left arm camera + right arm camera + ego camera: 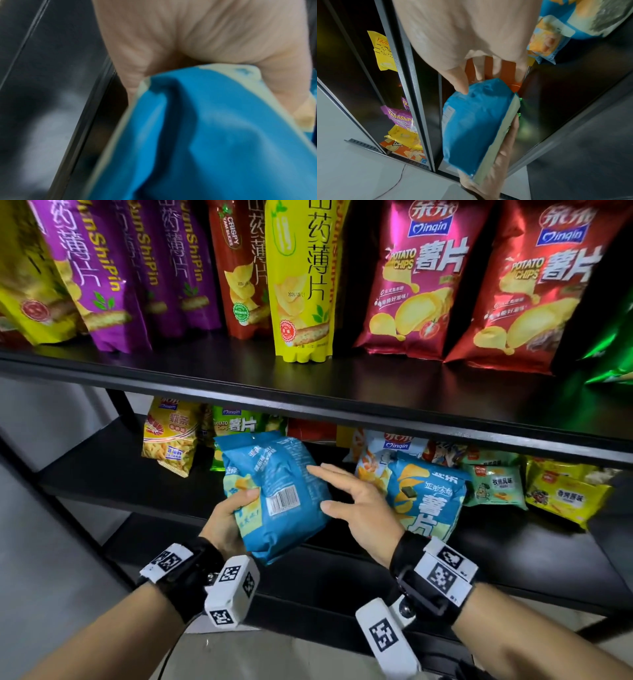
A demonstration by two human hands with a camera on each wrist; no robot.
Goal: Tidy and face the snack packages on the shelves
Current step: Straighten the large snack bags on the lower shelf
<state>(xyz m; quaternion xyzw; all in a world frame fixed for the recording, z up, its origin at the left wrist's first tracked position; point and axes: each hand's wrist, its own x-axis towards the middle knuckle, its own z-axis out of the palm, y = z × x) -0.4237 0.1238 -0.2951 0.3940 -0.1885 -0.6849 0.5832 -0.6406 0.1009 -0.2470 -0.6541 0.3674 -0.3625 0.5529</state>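
My left hand (233,515) grips a blue chip bag (281,494) by its left edge, thumb on top, in front of the lower shelf (137,481). The bag's back faces me, barcode showing. In the left wrist view the blue chip bag (214,135) fills the frame below my palm. My right hand (349,498) hovers at the bag's right side with straight, spread fingers, its fingertips touching the blue chip bag (476,128) in the right wrist view. A second blue chip bag (428,494) stands on the shelf just right of my right hand, front side out.
The upper shelf (239,378) carries purple, red and yellow bags standing upright, plus red potato chip bags (421,278) at right. On the lower shelf sit a yellow shrimp-stick bag (169,436), a green chip bag behind the held one, and small green and yellow packs (565,494) at right.
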